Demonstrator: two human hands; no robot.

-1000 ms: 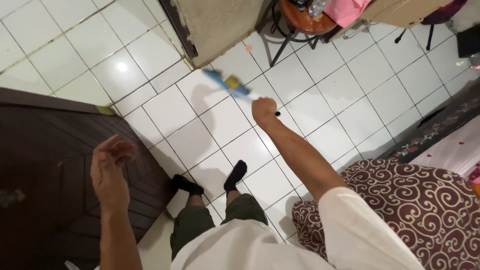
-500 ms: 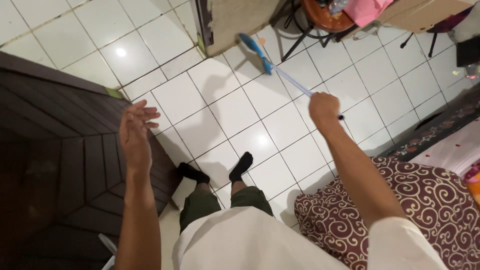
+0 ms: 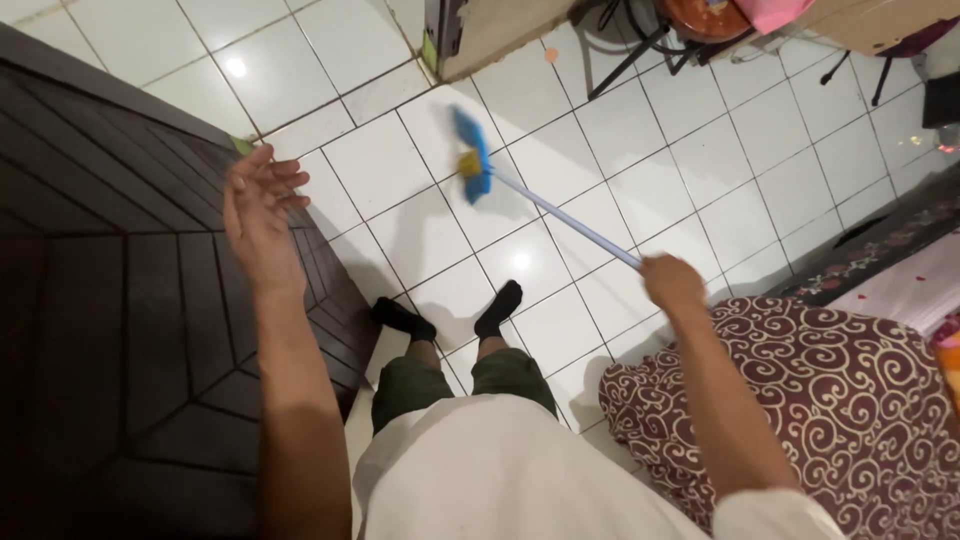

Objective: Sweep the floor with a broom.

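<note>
While gripped one-handed by the right hand, long blue-headed broom with pale handle over white tiled floor.
Left hand open, empty; blurred head, possibly mid-swing, liable to clip dark wooden panel or socked feet.

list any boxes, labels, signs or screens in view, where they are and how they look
cardboard box: top right corner, cut off by the frame, flat tan side, above dark chair legs.
small round sticker: on the beige panel at top centre, orange-pink.
No screens or signs show; the right hand holds only a blue-headed broom.
</note>
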